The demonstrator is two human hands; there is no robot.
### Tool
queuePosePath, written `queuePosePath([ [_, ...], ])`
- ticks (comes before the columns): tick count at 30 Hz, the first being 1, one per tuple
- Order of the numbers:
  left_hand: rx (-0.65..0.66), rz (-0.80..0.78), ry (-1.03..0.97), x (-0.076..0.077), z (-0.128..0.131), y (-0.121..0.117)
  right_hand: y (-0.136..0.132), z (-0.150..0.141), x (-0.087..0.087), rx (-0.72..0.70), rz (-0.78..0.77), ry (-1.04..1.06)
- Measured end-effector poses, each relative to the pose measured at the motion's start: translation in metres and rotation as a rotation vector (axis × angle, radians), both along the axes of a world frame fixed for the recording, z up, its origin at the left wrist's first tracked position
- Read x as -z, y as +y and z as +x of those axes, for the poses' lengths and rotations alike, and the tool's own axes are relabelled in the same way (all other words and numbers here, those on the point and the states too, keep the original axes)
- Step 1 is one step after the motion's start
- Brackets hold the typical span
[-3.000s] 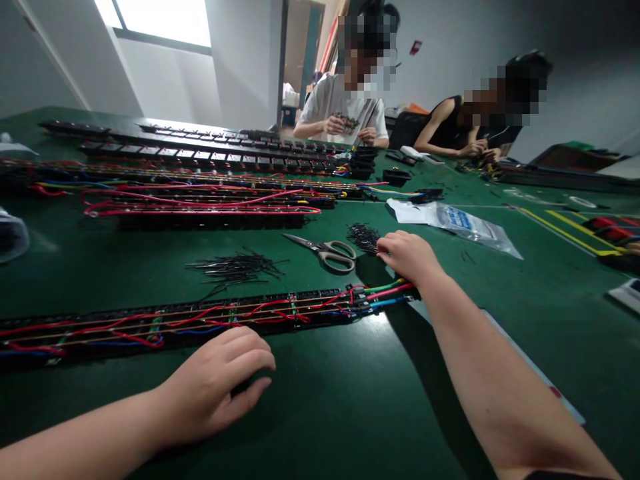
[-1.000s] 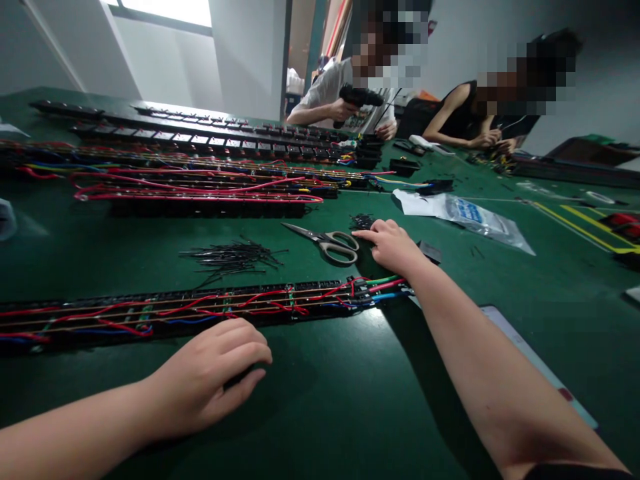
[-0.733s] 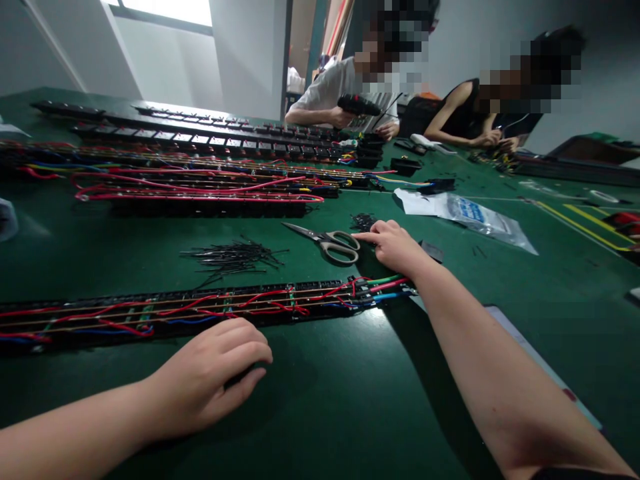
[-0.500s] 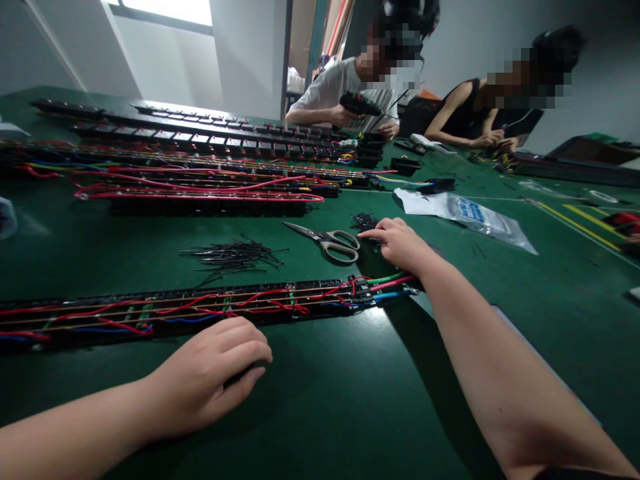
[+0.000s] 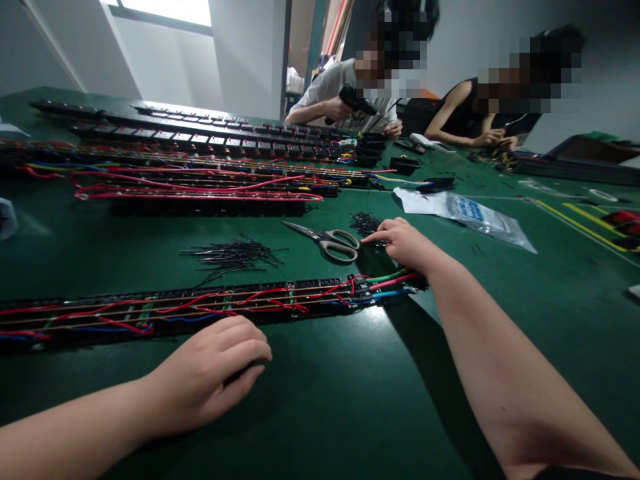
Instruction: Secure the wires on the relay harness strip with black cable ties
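Note:
My left hand rests on the green table in front of a long black strip of wired modules; its fingers curl loosely, the thumb stands apart, and nothing shows in it. Beyond the strip's right end, my right hand stretches its index finger towards the grey-handled scissors, the tip close to the handle loops. Whether it touches them I cannot tell. The other fingers are partly hidden. A small heap of short black pieces lies just behind that finger. Left of the scissors is a pile of thin black cable ties.
More wired black strips lie in rows at the back left. A clear plastic bag lies to the right. Across the table one person holds a power drill; another person's hands work over wires.
My right hand has shifted very slightly to the right, its index finger still stretched out. My left hand stays put. Across the table, the person's drill has tilted and moved slightly.

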State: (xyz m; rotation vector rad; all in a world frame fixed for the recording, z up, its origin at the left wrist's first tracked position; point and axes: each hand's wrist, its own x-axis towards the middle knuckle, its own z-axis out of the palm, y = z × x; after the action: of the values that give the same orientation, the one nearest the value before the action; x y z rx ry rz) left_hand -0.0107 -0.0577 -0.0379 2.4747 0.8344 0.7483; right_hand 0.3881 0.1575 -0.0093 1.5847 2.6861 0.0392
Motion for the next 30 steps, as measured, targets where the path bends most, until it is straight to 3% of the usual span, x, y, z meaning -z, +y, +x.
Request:
queuePosePath([
  [13, 0.007, -0.002, -0.009, 0.001, -0.002, 0.000, -0.001, 0.008, -0.001, -0.045, 0.070, 0.058],
  [30, -0.004, -0.009, -0.013, 0.001, -0.001, 0.000, -0.007, -0.007, 0.001, -0.133, 0.122, 0.055],
])
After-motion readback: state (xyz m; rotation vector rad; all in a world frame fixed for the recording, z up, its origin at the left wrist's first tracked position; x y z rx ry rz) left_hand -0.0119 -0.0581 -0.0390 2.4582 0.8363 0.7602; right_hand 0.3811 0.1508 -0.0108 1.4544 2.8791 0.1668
